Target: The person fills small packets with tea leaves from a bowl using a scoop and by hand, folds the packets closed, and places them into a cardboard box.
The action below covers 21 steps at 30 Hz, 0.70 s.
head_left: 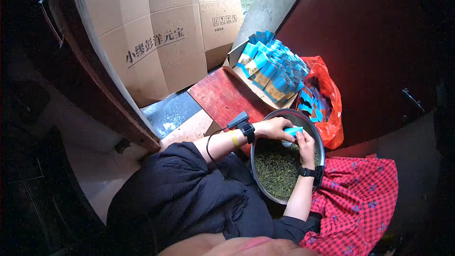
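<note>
Above a round metal pot [254, 168] of dark green leaves [279, 170], my two hands meet at a small blue packet [293, 131]. My left hand [275, 128] comes from the left, its fingers bent round the packet's upper left side. From the right, my right hand [305, 146] pinches the packet's right end. The packet's lower part is partly hidden by the fingers. Behind the pot, an open cardboard box [231, 62] holds several blue and gold packets [268, 73].
A red wooden board [225, 96] lies left of the box. A red plastic bag [334, 97] with more packets stands right of it. Flattened cardboard [166, 33] leans at the back. Red checked cloth [360, 194] lies beside the pot, near a dark red panel [365, 66].
</note>
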### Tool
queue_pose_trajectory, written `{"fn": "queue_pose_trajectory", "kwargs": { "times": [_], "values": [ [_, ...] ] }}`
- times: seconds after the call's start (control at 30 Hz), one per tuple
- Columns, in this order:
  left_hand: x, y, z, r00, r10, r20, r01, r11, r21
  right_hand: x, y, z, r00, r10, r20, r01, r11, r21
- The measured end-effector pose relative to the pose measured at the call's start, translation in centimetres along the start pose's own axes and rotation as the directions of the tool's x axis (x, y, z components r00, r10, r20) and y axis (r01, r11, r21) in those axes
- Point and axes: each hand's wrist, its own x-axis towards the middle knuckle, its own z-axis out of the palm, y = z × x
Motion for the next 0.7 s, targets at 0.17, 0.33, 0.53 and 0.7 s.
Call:
{"fn": "queue_pose_trajectory", "kwargs": {
  "times": [0.17,0.33,0.53,0.7],
  "values": [
    [0.0,0.3,-0.2,0.999,-0.021,0.025,0.021,1.0,0.023,0.1,0.5,-0.3,0.999,0.039,0.004,-0.039,0.999,-0.003],
    [0.0,0.1,0.0,1.0,0.008,-0.016,-0.008,1.0,0.02,0.1,0.1,-0.1,0.999,0.0,-0.054,-0.003,0.999,-0.049],
    [0.0,0.1,0.0,1.0,-0.028,-0.011,0.027,1.0,-0.014,0.1,0.5,-0.2,0.999,0.027,-0.035,-0.028,0.999,-0.024],
    [0.0,0.3,-0.1,0.999,-0.042,-0.014,0.042,0.999,-0.009,0.1,0.4,-0.1,0.997,0.055,-0.057,-0.054,0.998,0.025]
  ]
}}
